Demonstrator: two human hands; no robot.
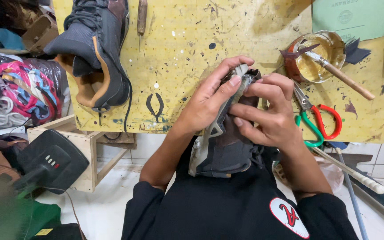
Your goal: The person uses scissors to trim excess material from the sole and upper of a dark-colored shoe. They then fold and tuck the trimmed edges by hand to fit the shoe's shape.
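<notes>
I hold a dark grey sports shoe [223, 151] upright over my lap, toe end up against the yellow workbench. My left hand [212, 95] wraps the toe from the left, fingers pressing the pale sole edge. My right hand [270, 111] grips the toe from the right, fingers curled over the upper. Both hands press the sole and upper together at the tip. The toe itself is mostly hidden by my fingers.
A matching dark shoe [96, 58] with tan trim lies on the yellow pegboard bench [187, 40]. A glue pot [316, 55] with a brush stands at the right, beside red and green scissors [319, 122]. A black device [49, 162] and bagged laces [25, 93] sit left.
</notes>
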